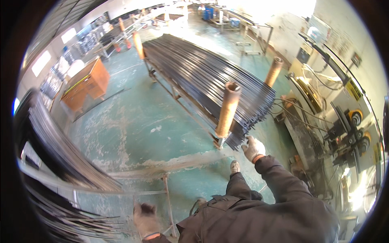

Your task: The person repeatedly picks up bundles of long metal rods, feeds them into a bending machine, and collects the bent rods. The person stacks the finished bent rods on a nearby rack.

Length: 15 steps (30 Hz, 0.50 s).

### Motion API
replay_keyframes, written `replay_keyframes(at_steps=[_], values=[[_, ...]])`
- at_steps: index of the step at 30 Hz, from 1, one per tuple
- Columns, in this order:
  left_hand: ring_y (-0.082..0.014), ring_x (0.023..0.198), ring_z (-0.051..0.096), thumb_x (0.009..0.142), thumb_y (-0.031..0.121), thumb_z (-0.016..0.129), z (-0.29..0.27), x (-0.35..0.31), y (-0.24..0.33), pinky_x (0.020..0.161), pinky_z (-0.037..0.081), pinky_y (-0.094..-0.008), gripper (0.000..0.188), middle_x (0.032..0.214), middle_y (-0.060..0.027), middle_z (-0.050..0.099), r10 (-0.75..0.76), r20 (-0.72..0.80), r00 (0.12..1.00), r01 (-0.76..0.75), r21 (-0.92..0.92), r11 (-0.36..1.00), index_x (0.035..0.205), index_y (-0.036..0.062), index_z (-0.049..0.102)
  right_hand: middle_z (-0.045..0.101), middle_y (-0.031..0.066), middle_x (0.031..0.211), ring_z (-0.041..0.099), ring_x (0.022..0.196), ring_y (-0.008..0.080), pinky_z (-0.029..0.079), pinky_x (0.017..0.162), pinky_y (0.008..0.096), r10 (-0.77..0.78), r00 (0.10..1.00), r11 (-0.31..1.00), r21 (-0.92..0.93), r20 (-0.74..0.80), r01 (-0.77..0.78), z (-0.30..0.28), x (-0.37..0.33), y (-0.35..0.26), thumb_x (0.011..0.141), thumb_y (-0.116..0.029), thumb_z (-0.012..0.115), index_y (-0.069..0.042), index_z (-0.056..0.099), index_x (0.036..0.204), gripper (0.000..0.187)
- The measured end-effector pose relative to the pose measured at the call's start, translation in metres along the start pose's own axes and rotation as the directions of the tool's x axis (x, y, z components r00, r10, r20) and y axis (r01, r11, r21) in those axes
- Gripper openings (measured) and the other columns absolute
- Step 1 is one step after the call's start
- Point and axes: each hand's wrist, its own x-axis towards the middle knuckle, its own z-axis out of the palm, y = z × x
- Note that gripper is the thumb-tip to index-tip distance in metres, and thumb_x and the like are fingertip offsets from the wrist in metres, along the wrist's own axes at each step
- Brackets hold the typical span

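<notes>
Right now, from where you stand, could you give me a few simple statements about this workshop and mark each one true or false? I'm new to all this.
1. The right hand wears a pale glove and is at the near ends of the long dark rods. True.
2. The left hand is at those ends too. False: the left hand is low in the view, well apart from them.
3. A rack on the green floor carries the rods. True.
4. The wooden cabinet stands to the right of the rack. False: the wooden cabinet is to its left.
5. A brown cylindrical post rises at the rack's near corner. True.
</notes>
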Motion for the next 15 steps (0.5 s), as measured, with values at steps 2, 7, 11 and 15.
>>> replay_keyframes(at_steps=[2,7,11,15], values=[[-0.0246,0.087,0.072,0.112,0.016,0.069,0.111,0.010,-0.017,0.083,0.060,-0.0414,0.019,0.098,-0.0103,0.073,0.020,0.070,0.997,-0.027,0.107,0.994,0.126,0.0032,0.066,0.080,0.0206,0.122,0.077,0.115,0.0417,0.061,0.101,0.0495,0.063,0.995,0.996,0.067,-0.073,-0.058,-0.007,0.033,0.034,0.092,-0.035,0.087,-0.005,0.068,0.142,0.062],[-0.0210,0.090,0.072,0.114,0.012,0.067,0.352,0.028,-0.033,0.087,0.060,-0.0383,0.018,0.102,-0.0096,0.073,0.245,0.371,0.896,-0.405,0.454,0.794,0.126,0.0004,0.066,0.071,0.0219,0.143,0.066,0.136,0.0414,0.055,0.115,0.0497,0.121,0.992,0.993,-0.003,-0.047,-0.121,-0.014,0.141,0.094,0.089,-0.040,0.090,-0.004,0.062,0.151,0.077],[-0.0183,0.096,0.070,0.112,0.010,0.071,0.508,0.063,-0.105,0.093,0.059,-0.0345,0.017,0.110,-0.0088,0.072,0.327,0.633,0.702,-0.673,0.438,0.596,0.126,0.0017,0.068,0.064,0.0225,0.151,0.059,0.142,0.0430,0.051,0.119,0.0524,0.109,0.993,0.991,-0.067,-0.044,-0.111,-0.007,0.263,0.136,0.087,-0.047,0.094,-0.002,0.052,0.158,0.094],[-0.0177,0.104,0.068,0.106,0.008,0.079,0.634,0.097,-0.222,0.093,0.057,-0.0349,0.017,0.109,-0.0046,0.070,0.234,0.759,0.607,-0.748,0.447,0.491,0.121,0.0042,0.072,0.059,0.0215,0.153,0.053,0.146,0.0401,0.045,0.123,0.0508,0.102,0.995,0.984,-0.148,0.010,-0.099,0.014,0.361,0.143,0.083,-0.059,0.094,0.003,0.050,0.154,0.103]])
